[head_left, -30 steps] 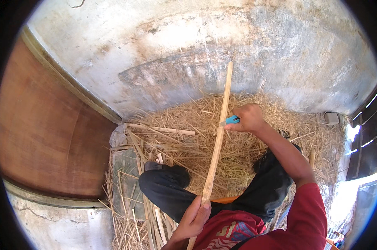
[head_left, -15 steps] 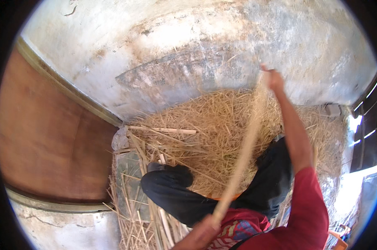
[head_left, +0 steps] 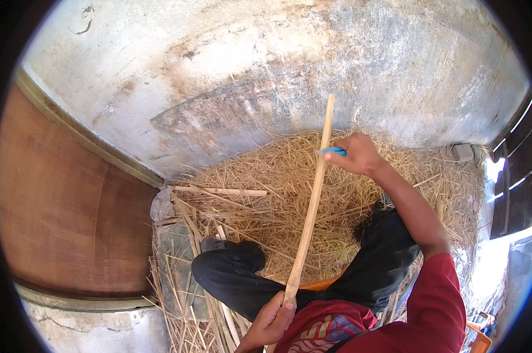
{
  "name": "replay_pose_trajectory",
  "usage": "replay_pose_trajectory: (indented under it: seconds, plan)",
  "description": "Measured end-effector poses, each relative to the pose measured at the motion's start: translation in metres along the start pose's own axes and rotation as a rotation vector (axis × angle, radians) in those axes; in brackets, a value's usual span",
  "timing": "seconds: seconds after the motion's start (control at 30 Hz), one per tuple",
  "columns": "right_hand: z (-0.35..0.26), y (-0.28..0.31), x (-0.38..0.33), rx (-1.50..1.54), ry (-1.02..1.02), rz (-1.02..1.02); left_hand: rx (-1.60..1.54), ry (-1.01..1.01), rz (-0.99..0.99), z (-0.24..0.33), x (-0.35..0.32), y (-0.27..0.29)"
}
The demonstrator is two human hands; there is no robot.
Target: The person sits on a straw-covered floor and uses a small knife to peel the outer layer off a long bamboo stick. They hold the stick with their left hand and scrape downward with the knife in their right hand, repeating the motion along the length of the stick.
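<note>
A long pale bamboo strip point(head_left: 312, 217) slants up from my lap toward the wall. Its near end is gripped by my left hand point(head_left: 273, 319), fingers wrapped round it close to my shirt. Partway up the strip, my right hand point(head_left: 359, 156) is closed on a small blue-handled knife point(head_left: 335, 151). The knife's blade lies against the strip, a little below its far end. My fingers hide part of the handle. Below the strip spreads a heap of bamboo shavings point(head_left: 289, 176).
Several split bamboo pieces point(head_left: 236, 192) lie on the shavings at the left, with more beside my leg. A stained plaster wall point(head_left: 248, 70) rises ahead. A brown door panel point(head_left: 72, 200) stands left; a grey block point(head_left: 463, 153) rests far right. Something orange point(head_left: 481, 341) shows low right.
My right hand has come down and left from near the far end, and the knife now meets the strip. The strip has swung leftward and steepened; my left hand still grips its near end.
</note>
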State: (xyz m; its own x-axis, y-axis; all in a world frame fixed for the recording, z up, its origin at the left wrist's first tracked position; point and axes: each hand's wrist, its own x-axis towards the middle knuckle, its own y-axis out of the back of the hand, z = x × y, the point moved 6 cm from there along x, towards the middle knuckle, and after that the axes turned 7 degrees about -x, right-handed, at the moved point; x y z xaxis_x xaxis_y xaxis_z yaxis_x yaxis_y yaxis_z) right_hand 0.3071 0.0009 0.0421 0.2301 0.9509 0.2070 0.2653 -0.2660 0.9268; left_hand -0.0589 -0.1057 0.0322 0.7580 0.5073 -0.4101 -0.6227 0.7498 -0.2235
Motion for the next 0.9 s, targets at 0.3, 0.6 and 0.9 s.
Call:
replay_pose_trajectory:
  seconds: [0.3,0.6,0.9]
  plan:
    - [-0.014,-0.011,-0.012,-0.057,0.159,0.125,-0.099,-0.009,0.038,-0.003,-0.009,0.003]
    - [0.025,-0.027,0.015,-0.252,0.156,0.246,-0.042,0.153,0.051,-0.002,-0.028,-0.006]
    - [0.208,0.008,0.017,-0.24,-0.643,0.127,-0.001,-0.098,-0.319,-0.02,-0.054,-0.018]
